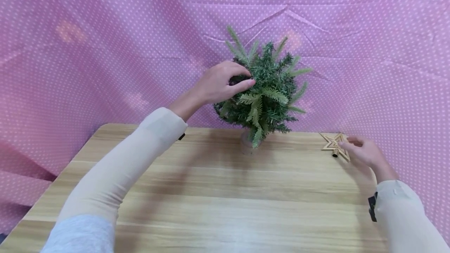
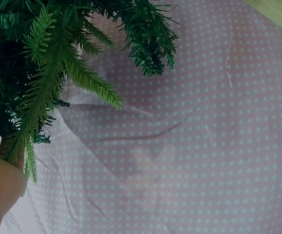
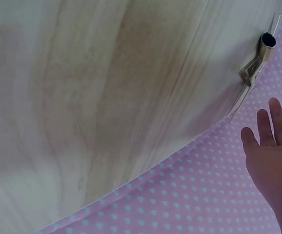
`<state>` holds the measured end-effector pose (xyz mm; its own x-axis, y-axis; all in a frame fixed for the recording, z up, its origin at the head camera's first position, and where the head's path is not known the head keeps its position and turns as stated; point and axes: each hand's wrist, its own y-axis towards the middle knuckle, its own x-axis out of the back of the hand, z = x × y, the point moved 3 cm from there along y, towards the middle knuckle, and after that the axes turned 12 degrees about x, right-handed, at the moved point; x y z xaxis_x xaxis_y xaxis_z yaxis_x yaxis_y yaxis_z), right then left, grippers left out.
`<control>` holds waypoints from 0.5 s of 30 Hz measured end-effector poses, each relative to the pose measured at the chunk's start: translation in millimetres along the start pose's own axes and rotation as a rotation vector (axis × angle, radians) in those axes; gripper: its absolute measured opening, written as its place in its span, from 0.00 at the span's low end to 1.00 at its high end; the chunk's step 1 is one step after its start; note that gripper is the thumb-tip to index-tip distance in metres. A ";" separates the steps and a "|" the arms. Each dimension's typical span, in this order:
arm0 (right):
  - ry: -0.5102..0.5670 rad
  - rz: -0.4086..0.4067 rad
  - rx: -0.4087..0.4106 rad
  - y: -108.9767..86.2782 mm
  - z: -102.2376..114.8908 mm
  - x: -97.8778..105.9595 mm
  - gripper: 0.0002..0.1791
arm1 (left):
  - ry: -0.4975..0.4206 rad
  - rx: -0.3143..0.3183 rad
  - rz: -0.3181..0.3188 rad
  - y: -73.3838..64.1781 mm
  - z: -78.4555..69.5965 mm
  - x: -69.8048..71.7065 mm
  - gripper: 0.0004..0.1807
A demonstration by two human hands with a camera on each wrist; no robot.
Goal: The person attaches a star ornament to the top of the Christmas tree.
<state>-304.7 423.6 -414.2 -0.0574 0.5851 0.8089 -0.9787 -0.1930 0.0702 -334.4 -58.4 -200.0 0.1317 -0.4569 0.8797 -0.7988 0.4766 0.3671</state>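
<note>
A small artificial Christmas tree stands upright near the table's back edge, on a pale, see-through-looking base. My left hand reaches to its upper left side, thumb and fingers pinching in among the green branches; foliage partly hides the fingertips in the left wrist view. At the back right corner lies a gold star tree topper with a short round socket. Beside this star is my right hand, fingers extended; the right wrist view shows a gap between fingers and star.
The wooden table has a rounded back left corner. Pink cloth with small pale dots hangs close behind it and at both sides.
</note>
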 end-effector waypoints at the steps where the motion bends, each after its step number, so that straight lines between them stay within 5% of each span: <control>1: -0.003 0.007 -0.004 -0.5 -0.9 -0.2 0.45 | 0.001 -0.003 0.001 -0.1 0.2 -0.5 0.27; 9: -0.038 0.078 -0.053 -1.8 -7.4 -0.5 0.48 | 0.027 0.014 -0.002 1.3 -1.4 -0.1 0.29; 15: -0.051 0.056 -0.024 -3.6 -13.9 -3.9 0.44 | 0.051 0.045 0.005 2.6 -3.0 -1.5 0.28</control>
<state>-303.7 433.0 -425.7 -0.1028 0.5331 0.8398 -0.9787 -0.2051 0.0104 -334.9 -54.2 -199.4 0.1567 -0.4154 0.8960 -0.8250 0.4437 0.3500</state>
